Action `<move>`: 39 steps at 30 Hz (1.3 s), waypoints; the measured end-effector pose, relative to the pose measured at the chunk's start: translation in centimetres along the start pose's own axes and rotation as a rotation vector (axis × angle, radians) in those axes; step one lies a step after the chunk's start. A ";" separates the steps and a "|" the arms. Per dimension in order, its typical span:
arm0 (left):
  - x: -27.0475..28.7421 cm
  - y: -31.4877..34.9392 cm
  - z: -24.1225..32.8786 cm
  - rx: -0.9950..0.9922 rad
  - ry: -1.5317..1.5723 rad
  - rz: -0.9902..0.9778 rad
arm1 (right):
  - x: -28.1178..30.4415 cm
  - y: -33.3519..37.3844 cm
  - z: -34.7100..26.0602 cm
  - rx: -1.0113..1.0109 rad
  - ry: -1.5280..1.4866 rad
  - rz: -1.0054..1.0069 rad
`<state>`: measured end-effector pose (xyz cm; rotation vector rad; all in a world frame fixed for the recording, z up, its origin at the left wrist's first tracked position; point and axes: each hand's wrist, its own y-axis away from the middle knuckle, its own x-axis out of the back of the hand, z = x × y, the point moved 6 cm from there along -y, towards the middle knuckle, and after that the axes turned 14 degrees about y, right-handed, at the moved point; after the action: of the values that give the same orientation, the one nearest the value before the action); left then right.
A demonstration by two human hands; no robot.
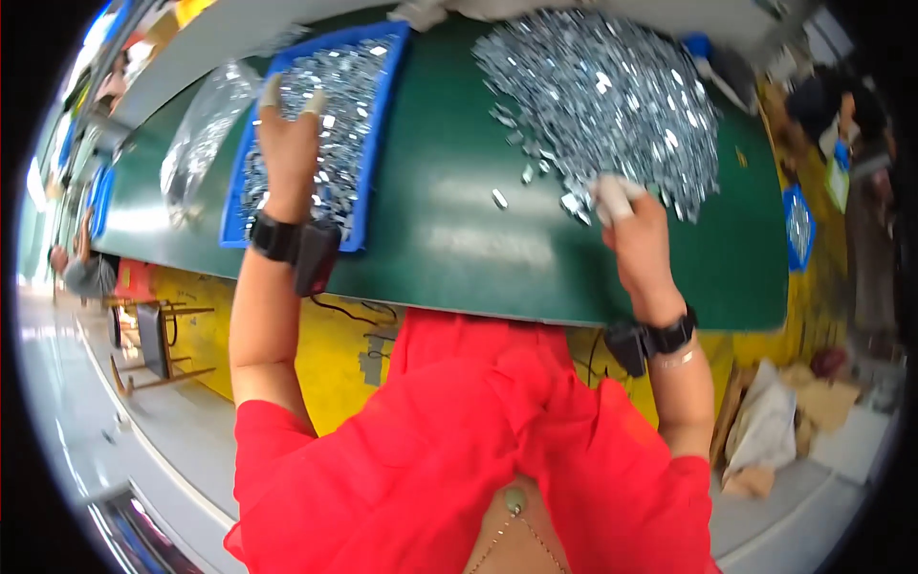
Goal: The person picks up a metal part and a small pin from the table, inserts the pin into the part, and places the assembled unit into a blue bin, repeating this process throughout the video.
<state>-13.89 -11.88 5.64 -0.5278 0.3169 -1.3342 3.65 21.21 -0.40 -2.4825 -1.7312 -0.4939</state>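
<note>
My left hand [289, 153] is over a blue tray [360, 182] filled with small shiny silver metal pieces [344, 91]. Pale covers sit on its fingertips; thumb and finger are spread, with nothing visible between them. At the near edge of a large heap of similar silver pieces [612, 96], my right hand [636, 234] has its covered fingers curled together. Whether a piece is pinched in them is hidden. A few loose pieces lie beside these fingers, one single piece [499, 199] standing apart on the green tabletop [435, 220].
A clear plastic bag [203, 134] lies left of the tray. Another person [91, 273] sits at the table's far left, near a blue tray [100, 196]. At right, a blue container [798, 228] holds silver pieces. A stool [153, 340] stands at lower left; cloths and cardboard [775, 421] lie lower right.
</note>
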 end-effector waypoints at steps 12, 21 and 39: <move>-15.9 15.3 -0.7 -0.105 -0.322 -1.179 | 0.4 1.5 1.8 0.032 -0.090 -0.033; -20.7 12.9 -2.0 0.089 -0.270 -1.029 | -0.3 0.9 1.7 0.023 -0.082 -0.051; -17.0 15.3 3.2 -0.095 0.024 -1.124 | -1.8 0.2 1.1 0.269 0.735 -0.081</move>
<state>-3.26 7.41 -1.17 -0.8186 0.0800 -2.4164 3.56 19.79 -1.97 -1.7269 -1.4618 -0.9537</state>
